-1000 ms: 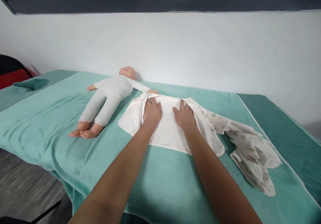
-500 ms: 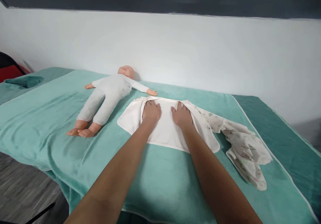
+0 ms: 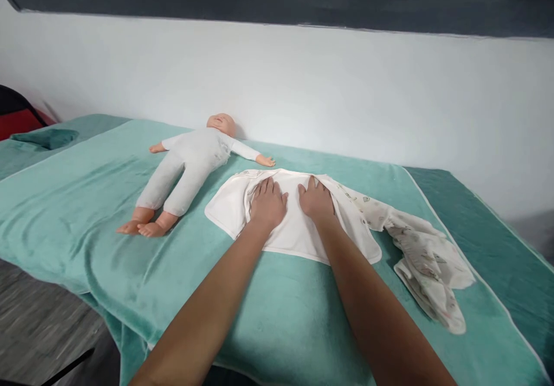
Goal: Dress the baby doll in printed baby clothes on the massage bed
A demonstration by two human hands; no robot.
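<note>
A white baby shirt (image 3: 294,227) lies spread open on the green blanket, its plain inner side up and a patterned edge showing at the top and right. My left hand (image 3: 268,204) rests on the shirt's left half, its fingers stretched out flat over the cloth. On the right half lies my right hand (image 3: 317,201), thumb apart, with some fingertips partly hidden under the folded front edge. A baby doll (image 3: 190,155) in a white cloth body lies on its back to the left, one arm reaching toward the shirt's upper edge.
A crumpled patterned baby garment (image 3: 428,259) lies to the right, touching the shirt's sleeve. The green blanket (image 3: 78,218) covers the table, which stands against a white wall (image 3: 346,92). A red and black chair (image 3: 17,115) is at the far left.
My left hand has slid slightly right over the shirt, and its fingers now lie flat on top of the cloth. My right hand stays nearly in place.
</note>
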